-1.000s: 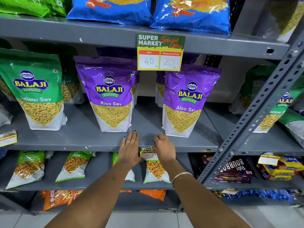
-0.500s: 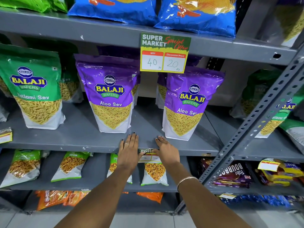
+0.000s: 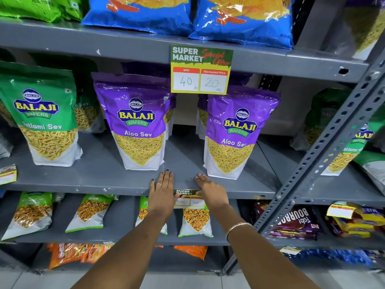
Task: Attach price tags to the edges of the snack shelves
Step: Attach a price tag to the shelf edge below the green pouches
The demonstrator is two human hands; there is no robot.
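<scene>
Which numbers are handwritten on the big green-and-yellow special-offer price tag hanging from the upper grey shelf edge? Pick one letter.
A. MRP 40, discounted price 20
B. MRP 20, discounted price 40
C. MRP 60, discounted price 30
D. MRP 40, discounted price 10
A: the green-and-yellow special-offer price tag on the upper grey metal shelf edge reads 40 in its white MRP box and 20 in its Discounted Price box.

Shop: grey metal shelves (image 3: 125, 185) stocked with snack packs (image 3: 139, 130), supermarket price tags (image 3: 201, 69).
</scene>
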